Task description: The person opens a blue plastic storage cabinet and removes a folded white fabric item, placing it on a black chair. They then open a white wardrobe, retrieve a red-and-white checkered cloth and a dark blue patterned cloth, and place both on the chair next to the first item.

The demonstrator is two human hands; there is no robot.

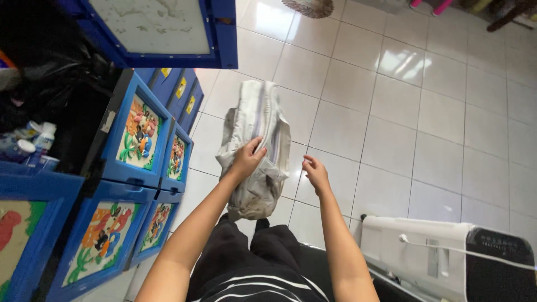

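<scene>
Fingers [258, 146] on pale grey bag [254, 151]

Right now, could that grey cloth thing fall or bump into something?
Maybe. Only the left hand holds the cloth; the right hand is off it, so it could slip to the tiles. Its loose bottom end hangs near the legs. The open blue drawers sit close on the left and might catch it.

The single camera sits on the person's head and looks steeply down, close over both forearms, onto the white tiled floor [425, 112] and the blue drawers [140, 140] at left.
</scene>
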